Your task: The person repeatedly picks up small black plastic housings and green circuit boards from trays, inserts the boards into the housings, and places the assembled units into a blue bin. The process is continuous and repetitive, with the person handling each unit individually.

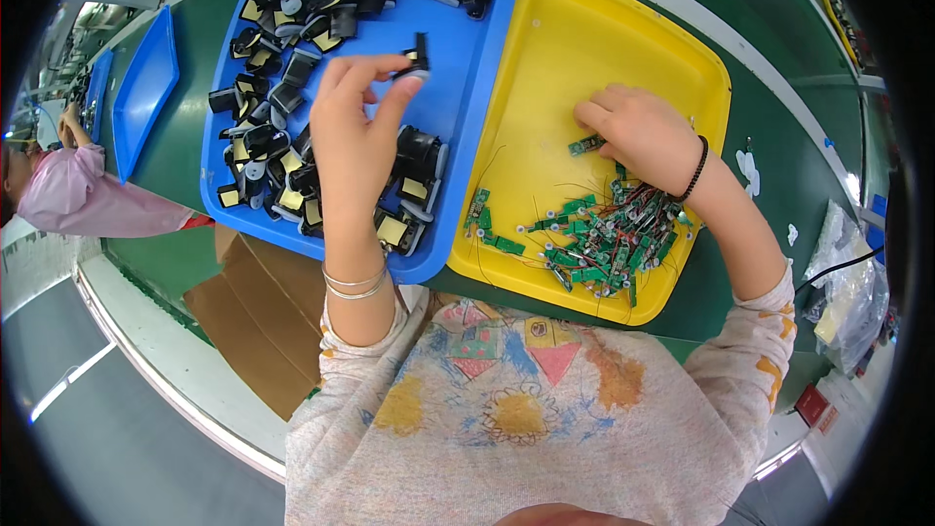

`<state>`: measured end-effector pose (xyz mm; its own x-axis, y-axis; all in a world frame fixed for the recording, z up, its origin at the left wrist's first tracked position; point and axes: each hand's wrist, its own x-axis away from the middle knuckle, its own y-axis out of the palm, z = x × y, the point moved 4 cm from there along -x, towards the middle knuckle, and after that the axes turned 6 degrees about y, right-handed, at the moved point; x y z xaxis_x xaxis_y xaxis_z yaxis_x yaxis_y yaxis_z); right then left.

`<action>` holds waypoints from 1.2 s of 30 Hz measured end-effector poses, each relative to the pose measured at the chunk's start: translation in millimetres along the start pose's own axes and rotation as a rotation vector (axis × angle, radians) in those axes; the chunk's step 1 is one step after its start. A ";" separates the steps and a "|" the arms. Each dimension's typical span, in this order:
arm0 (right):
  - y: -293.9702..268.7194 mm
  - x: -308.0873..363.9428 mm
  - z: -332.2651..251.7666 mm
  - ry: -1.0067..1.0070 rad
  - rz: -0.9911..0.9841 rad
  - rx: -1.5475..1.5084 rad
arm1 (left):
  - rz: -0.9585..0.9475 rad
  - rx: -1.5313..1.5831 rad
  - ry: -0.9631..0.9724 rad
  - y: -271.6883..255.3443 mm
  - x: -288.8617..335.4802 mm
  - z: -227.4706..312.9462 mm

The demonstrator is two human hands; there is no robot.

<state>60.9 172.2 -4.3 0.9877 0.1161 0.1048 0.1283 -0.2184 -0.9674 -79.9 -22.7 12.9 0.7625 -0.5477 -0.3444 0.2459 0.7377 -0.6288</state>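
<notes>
My left hand (pixel 360 107) is over the blue tray (pixel 453 58), thumb and fingers pinching a small black plastic part (pixel 416 56) with a pale grey edge. Beneath and around it lie many like black parts (pixel 282 97), several with cream-coloured pads. Above the yellow tray (pixel 536 49), my right hand (pixel 638 131) has its fingers curled round a small green circuit board (pixel 586 145). Just below that hand is a heap of green circuit boards (pixel 609 244) with thin red and black wires. A few boards lie apart at the heap's left.
Both trays sit on a green table (pixel 769 151). Another blue tray (pixel 146 93) stands to the left, near a person in a pink garment (pixel 83 195). A brown cardboard box (pixel 258 312) is below the table edge. Clear plastic bags (pixel 847 273) lie at right.
</notes>
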 end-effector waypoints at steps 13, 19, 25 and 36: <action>10.9 0.9 -16.5 -0.025 0.107 -0.093 | -0.370 0.719 -0.112 44.5 23.7 28.5; -4.7 9.2 -20.1 -0.106 -0.006 -0.180 | -0.397 0.670 -0.050 47.2 25.8 31.0; -33.9 15.4 -21.3 -0.081 0.444 -1.820 | -0.312 0.870 -0.060 51.7 26.3 42.6; -9.2 9.4 -40.3 -0.108 0.451 -1.876 | -0.393 1.058 -0.133 56.5 32.7 51.9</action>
<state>72.6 136.2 14.9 0.9708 -0.2035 -0.1272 -0.1051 -0.8372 0.5368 -10.1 21.6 2.3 0.5632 -0.8149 -0.1371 0.8159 0.5220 0.2487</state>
